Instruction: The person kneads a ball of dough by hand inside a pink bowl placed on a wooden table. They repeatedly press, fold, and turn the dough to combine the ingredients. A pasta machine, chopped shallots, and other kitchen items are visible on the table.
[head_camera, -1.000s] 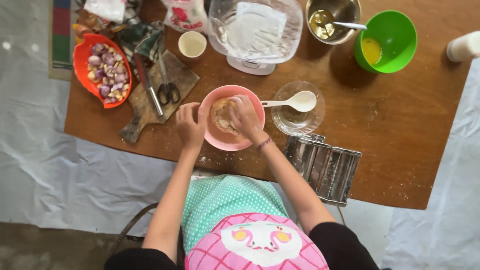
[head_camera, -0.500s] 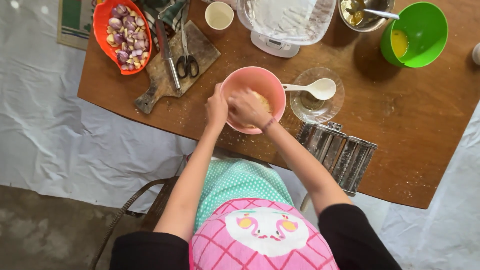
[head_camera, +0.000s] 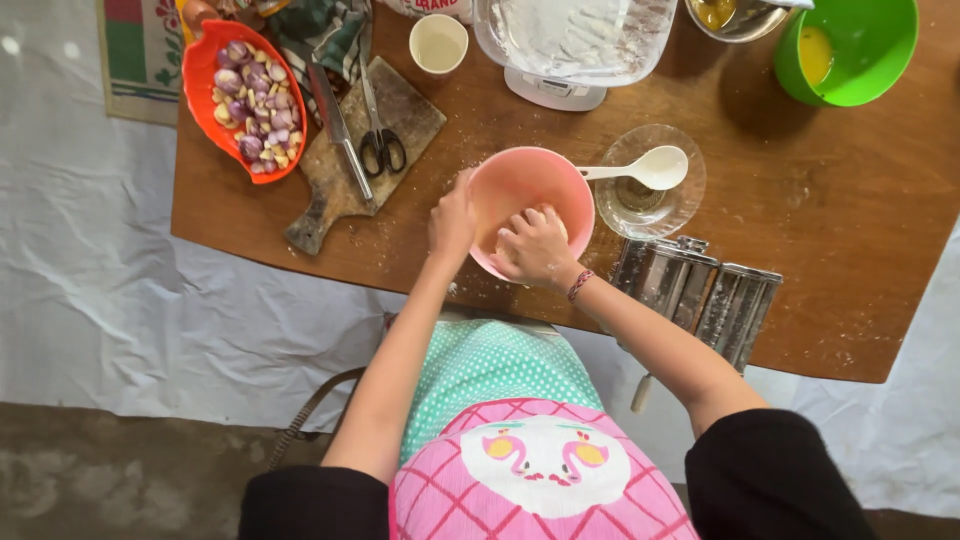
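Pink bowl (head_camera: 528, 195) near bench (head_camera: 800, 260) front edge, tilted toward person. Left hand (head_camera: 453, 218) clamped on bowl rim; right hand (head_camera: 535, 248) inside, closed around pale dough, mostly hidden. Mixing judged underway: flour dusted on bench, dough lumpy, kneading left. Metal pasta roller (head_camera: 700, 295) unused at right. Clear flour tub (head_camera: 580, 38) above; white-and-red package (head_camera: 430, 6) at top edge, mostly cropped.
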